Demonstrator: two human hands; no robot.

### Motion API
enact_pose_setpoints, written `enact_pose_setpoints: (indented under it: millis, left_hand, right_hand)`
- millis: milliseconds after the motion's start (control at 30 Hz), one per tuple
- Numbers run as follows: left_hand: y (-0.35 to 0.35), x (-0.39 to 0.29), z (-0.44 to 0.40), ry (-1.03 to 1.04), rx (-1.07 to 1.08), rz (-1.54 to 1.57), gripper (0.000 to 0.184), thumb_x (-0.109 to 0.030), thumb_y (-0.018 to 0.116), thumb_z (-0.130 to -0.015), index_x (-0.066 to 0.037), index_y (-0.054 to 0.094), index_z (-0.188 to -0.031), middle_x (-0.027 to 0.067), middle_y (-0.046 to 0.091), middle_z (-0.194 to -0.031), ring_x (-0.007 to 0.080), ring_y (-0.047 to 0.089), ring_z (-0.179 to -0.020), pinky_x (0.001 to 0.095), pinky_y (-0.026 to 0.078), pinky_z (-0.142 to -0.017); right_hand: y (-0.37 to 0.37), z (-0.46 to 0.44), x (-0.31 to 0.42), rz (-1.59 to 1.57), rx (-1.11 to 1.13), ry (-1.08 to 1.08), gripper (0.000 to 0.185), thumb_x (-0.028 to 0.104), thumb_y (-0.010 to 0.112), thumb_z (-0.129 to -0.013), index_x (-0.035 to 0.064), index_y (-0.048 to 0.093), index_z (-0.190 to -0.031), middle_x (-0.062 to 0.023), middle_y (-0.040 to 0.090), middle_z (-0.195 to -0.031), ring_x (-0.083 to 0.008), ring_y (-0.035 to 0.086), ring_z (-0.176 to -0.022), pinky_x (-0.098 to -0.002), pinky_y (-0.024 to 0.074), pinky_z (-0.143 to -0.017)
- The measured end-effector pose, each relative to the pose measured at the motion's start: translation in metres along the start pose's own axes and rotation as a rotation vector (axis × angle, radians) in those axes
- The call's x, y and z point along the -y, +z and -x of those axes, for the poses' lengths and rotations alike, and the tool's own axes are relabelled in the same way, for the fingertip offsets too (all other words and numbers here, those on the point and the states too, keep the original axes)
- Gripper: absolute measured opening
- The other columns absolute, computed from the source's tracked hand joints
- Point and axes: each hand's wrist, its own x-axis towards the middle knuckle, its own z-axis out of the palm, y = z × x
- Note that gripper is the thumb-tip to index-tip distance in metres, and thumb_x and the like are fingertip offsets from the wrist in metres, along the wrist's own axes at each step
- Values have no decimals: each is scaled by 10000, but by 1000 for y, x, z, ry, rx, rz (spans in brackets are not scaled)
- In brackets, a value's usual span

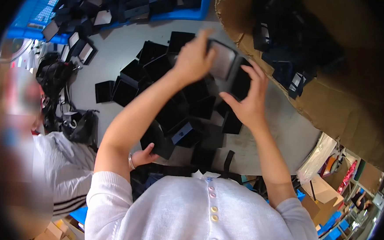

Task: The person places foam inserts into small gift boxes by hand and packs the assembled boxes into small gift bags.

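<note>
Over the pile of black boxes, my right hand (251, 99) grips an opened black box (222, 60), its thumb and fingers curled round the dark right part. The box's pale, framed inside faces up. My left hand (192, 60) is at the box's left edge, smeared by motion; its thumb overlaps that edge, and I cannot tell whether it grips. Under both hands, several black boxes (129, 74) lie heaped on the grey table (284, 125). One box near the front shows a bluish panel (183, 133).
A blue crate (203, 6) full of black boxes stands at the back left. At the right, a large cardboard carton (334, 98) holds more dark boxes. Another person's hand (144, 156) touches the pile at the front left. A black bag (54, 74) lies on the left.
</note>
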Motion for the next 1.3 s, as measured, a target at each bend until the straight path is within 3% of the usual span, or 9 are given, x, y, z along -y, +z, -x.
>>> enact_pose_setpoints:
  millis: [100, 200, 533, 633, 733, 1033, 1067, 1100, 1300]
  left_hand:
    - [24, -21, 48, 84, 143, 133, 326, -245, 453, -962, -55, 454, -1228, 218, 636, -939, 399, 613, -922, 438, 476, -809]
    - [45, -37, 83, -256, 5, 703, 284, -269, 417, -1009, -26, 535, -1100, 77, 585, -946, 169, 530, -931, 288, 426, -846]
    - [88, -67, 206, -312, -407, 473, 160, -127, 529, -942, -17, 552, -1055, 133, 630, -929, 193, 597, -863, 290, 462, -772]
    - [68, -73, 224, -439, -333, 521, 160, -118, 545, -932, -26, 556, -1063, 112, 624, -934, 176, 579, -882, 289, 456, -795]
    - [59, -71, 235, -435, -318, 456, 242, -149, 598, -905, -37, 539, -1110, 116, 622, -959, 193, 590, -909, 299, 463, -812]
    - [49, -31, 226, -472, -174, 472, 764, -87, 814, -680, -67, 395, -1319, 137, 525, -1204, 238, 512, -1106, 339, 427, -955]
    - [40, -28, 220, -492, -201, 499, 771, -85, 813, -680, -65, 391, -1326, 146, 519, -1220, 243, 501, -1121, 340, 410, -975]
    - [33, -19, 212, -509, -237, 445, 779, -79, 812, -679, -59, 385, -1330, 146, 516, -1230, 252, 503, -1120, 338, 405, -978]
    - [-11, -38, 190, -27, -517, -303, 736, -130, 740, -762, 4, 353, -1374, 211, 415, -1336, 359, 390, -1250, 416, 308, -1048]
  right_hand:
    - [15, 7, 11, -36, -18, -90, 533, 415, 653, -829, 83, 506, -1220, -124, 420, -1379, -352, 404, -1234, -513, 220, -1052]
    - [2, 25, 8, -9, 36, -104, 355, 323, 588, -888, 66, 575, -1132, -109, 487, -1324, -323, 433, -1231, -508, 199, -1075]
    - [-19, 116, 34, -137, -3, -145, 227, 118, 505, -912, 30, 605, -1096, -96, 626, -1157, -267, 557, -1128, -431, 292, -1063]
    - [-19, 117, 59, -651, -201, 318, 230, 69, 478, -923, 6, 590, -1115, -101, 651, -1064, -229, 590, -1054, -325, 370, -995]
    - [6, 129, 31, -716, 111, 405, 224, 69, 498, -922, 18, 589, -1121, -114, 654, -1052, -199, 605, -1014, -314, 434, -921]
    - [16, 132, -24, -886, 180, 599, 272, 75, 594, -891, 52, 557, -1160, -14, 614, -1051, -113, 579, -958, -240, 454, -831]
    - [-6, 114, -29, -612, 138, 650, 306, 109, 631, -864, 61, 559, -1158, -36, 620, -1044, -152, 581, -982, -290, 457, -849]
    - [-12, 104, -62, -160, -64, 340, 415, 135, 679, -791, 54, 534, -1171, -122, 594, -1063, -264, 570, -1008, -386, 447, -881]
    - [-52, -27, -198, 548, -29, 148, 636, -4, 605, -698, 151, 470, -1300, -190, 375, -1392, -464, 416, -1199, -462, 386, -1011]
